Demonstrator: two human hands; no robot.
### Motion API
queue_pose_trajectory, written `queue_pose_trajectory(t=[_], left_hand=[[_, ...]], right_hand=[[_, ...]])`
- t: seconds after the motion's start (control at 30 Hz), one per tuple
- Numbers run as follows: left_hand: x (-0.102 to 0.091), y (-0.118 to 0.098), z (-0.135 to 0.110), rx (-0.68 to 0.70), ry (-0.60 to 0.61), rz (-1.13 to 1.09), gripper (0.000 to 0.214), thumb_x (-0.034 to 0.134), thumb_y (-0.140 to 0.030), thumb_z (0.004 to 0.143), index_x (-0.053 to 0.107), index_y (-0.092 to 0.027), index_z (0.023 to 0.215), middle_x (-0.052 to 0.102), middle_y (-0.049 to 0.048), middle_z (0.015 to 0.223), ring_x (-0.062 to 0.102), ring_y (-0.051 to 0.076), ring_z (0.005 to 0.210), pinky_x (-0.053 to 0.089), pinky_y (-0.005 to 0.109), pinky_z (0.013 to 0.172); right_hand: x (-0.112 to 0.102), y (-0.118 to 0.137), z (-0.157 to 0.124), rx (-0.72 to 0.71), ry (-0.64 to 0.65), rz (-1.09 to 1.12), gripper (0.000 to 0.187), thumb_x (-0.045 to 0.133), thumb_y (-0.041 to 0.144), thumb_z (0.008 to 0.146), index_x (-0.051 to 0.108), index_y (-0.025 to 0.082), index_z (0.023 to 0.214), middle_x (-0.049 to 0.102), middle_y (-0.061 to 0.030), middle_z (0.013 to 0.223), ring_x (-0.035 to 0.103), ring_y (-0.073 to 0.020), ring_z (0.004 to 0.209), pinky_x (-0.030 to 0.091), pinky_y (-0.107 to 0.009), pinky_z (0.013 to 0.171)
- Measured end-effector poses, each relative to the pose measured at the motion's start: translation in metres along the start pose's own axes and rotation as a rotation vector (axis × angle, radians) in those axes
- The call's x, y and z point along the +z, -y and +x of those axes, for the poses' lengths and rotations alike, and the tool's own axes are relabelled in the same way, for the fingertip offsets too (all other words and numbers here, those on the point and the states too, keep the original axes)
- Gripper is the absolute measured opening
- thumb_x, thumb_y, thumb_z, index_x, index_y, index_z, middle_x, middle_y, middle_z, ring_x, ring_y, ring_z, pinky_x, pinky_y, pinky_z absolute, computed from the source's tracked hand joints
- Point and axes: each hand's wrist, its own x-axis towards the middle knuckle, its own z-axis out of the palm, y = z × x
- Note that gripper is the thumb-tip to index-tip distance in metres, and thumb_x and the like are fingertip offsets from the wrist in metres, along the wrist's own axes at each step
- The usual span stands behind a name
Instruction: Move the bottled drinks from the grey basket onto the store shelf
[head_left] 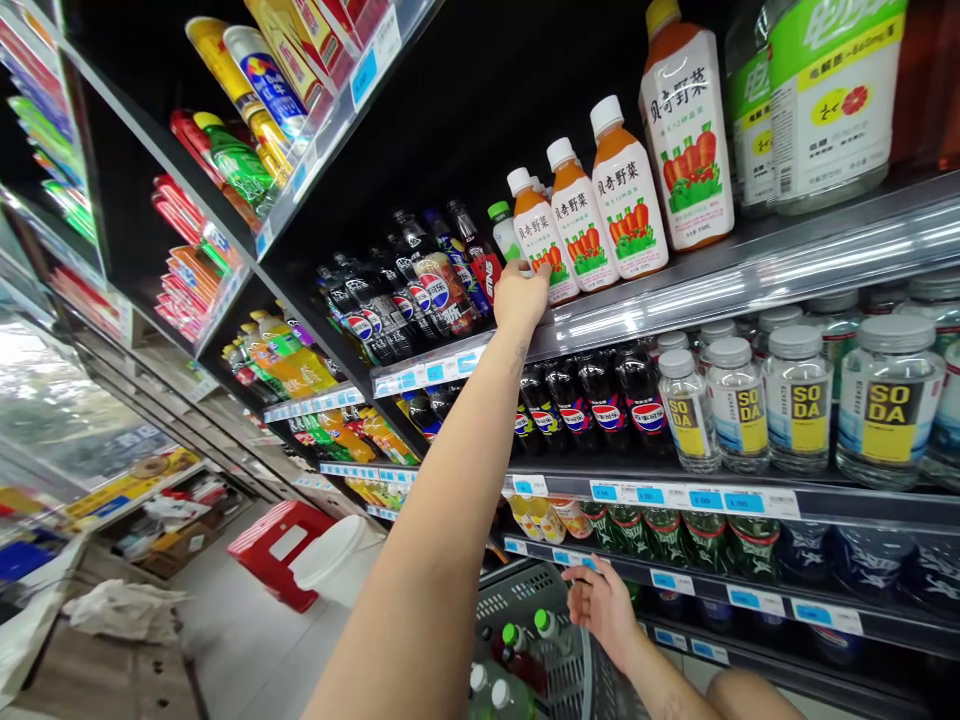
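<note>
My left hand [523,298] reaches up to the shelf and grips the low part of a carrot-labelled juice bottle [535,232] with a white cap. Its thumb lies on the label; the other fingers are partly hidden. The bottle stands at the left end of a row of matching juice bottles [630,205]. Lower down, my right hand [600,608] is open, fingers loosely curled and apart, beside the rim of a grey shopping basket [517,590]. Inside the basket are bottles with green caps [546,625] and bottles with white caps [510,695].
Dark cola bottles [420,280] stand left of the juice. Soda jars [799,400] and more cola fill the shelf below. Large electrolyte drink bottles [836,110] stand at the right. A red stool [281,550] and a white bucket [341,560] sit on the floor.
</note>
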Motion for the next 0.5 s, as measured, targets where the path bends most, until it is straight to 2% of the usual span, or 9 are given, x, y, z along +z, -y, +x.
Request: queue_pose_trajectory(t=[0.07,0.13,0.23,0.3,0.37,0.43,0.5], left_hand=[[-0.002,-0.004,-0.003,-0.016,-0.035,0.008,0.028,0.062,-0.042,0.090,0.061,-0.020,0.108,0.070,0.0091,0.117,0.063,0.028,0.115,0.047,0.042,0.103],[-0.003,-0.005,-0.005,-0.019,-0.065,-0.005,0.026,0.059,-0.040,0.091,0.059,-0.021,0.108,0.070,0.0090,0.118,0.062,0.029,0.118,0.046,0.043,0.106],[-0.003,-0.003,-0.006,-0.010,-0.128,-0.069,0.020,0.060,-0.034,0.090,0.057,-0.020,0.104,0.070,0.0086,0.114,0.063,0.028,0.115,0.046,0.042,0.105],[-0.003,-0.002,-0.007,0.021,-0.214,-0.132,0.016,0.058,-0.030,0.090,0.055,-0.020,0.102,0.070,0.0077,0.112,0.065,0.025,0.111,0.047,0.039,0.105],[-0.003,-0.001,-0.010,0.074,-0.301,-0.171,0.013,0.055,-0.026,0.091,0.053,-0.021,0.103,0.070,0.0068,0.111,0.065,0.022,0.109,0.047,0.036,0.104],[-0.004,-0.003,-0.015,0.120,-0.354,-0.172,0.013,0.051,-0.022,0.092,0.052,-0.020,0.105,0.068,0.0074,0.111,0.064,0.022,0.110,0.046,0.034,0.104],[-0.007,-0.006,-0.022,0.152,-0.387,-0.159,0.015,0.048,-0.018,0.094,0.052,-0.018,0.109,0.066,0.0089,0.113,0.062,0.022,0.115,0.044,0.034,0.107]], right_hand=[[-0.004,-0.004,0.006,-0.021,0.026,-0.060,0.056,0.034,0.053,0.099,0.068,0.013,0.081,0.045,0.0025,0.041,0.039,-0.0098,0.033,0.041,-0.022,0.049],[-0.010,-0.009,0.013,-0.024,0.003,-0.232,0.055,0.039,0.059,0.095,0.068,0.015,0.080,0.033,0.0071,0.036,0.026,-0.0075,0.030,0.041,-0.022,0.048],[-0.022,-0.021,0.022,-0.027,-0.126,-0.660,0.049,0.049,0.061,0.087,0.065,0.019,0.068,0.031,0.0065,0.034,0.025,-0.0085,0.031,0.036,-0.023,0.045],[-0.029,-0.031,0.022,-0.066,-0.184,-0.836,0.040,0.066,0.052,0.075,0.056,0.022,0.051,0.032,0.0053,0.035,0.024,-0.0078,0.033,0.028,-0.024,0.043],[-0.034,-0.042,0.016,-0.100,-0.174,-0.881,0.041,0.079,0.031,0.057,0.045,0.022,0.037,0.028,0.0063,0.035,0.019,-0.0057,0.036,0.022,-0.023,0.043],[-0.034,-0.052,0.006,-0.079,-0.109,-0.906,0.045,0.079,0.012,0.039,0.037,0.022,0.028,0.020,0.0083,0.032,0.015,-0.0046,0.037,0.018,-0.023,0.043],[-0.029,-0.061,-0.004,-0.019,-0.009,-0.867,0.049,0.077,0.003,0.028,0.033,0.023,0.024,0.019,0.0089,0.029,0.023,-0.0065,0.033,0.020,-0.022,0.041]])
